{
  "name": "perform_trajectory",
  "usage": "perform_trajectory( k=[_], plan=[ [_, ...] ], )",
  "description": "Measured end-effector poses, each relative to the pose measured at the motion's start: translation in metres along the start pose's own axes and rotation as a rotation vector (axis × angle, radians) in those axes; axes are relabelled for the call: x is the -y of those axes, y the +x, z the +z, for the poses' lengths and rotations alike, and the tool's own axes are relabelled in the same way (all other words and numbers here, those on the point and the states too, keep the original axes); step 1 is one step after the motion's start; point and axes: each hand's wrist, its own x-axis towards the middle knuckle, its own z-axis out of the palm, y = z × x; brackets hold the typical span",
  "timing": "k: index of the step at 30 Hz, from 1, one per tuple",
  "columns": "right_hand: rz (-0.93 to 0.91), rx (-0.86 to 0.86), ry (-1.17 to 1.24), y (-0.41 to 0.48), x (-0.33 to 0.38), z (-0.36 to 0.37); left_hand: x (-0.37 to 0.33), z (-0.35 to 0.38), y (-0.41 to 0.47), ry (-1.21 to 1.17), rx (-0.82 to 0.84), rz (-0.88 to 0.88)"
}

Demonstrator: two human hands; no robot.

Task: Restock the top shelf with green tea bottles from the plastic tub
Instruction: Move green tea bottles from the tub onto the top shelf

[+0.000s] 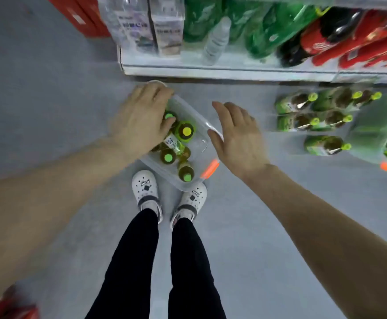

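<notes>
Though clear-walled, round-cornered plastic tub (200, 146) of glossy lime-capped bottles (185, 132).

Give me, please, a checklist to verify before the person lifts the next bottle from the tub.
1. Stock in the plastic tub: ok, several green-capped bottles remain.
2. Left hand grip: cannot tell; its fingers curl over bottles at the tub's far corner and the contact is hidden.
3. Right hand free: ok, open, holding nothing, beside the tub's rim.
4. Bottles standing: not ok; a tipped bottle lies among the upright ones.
5. Room on the top shelf: cannot tell, not recognisable in this view.
</notes>
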Motion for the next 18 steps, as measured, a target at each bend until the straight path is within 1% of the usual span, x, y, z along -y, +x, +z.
perform_trajectory(
  k=[6,8,13,16,18],
  plan=[
    [0.057,0.232,0.061,0.034,-0.020,0.146,0.079,0.128,-0.032,0.020,0.203,-0.192],
    [0.065,0.295,0.073,0.051,-0.023,0.187,0.100,0.160,-0.038,0.026,0.237,-0.229],
    [0.060,0.336,0.083,0.097,-0.014,0.268,0.134,0.216,-0.039,0.042,0.215,-0.271],
    [0.067,0.342,0.061,0.117,-0.005,0.299,0.148,0.237,-0.040,0.059,0.215,-0.285],
    [0.099,0.313,0.067,0.124,-0.002,0.310,0.154,0.246,-0.041,0.067,0.218,-0.295]
  ],
)
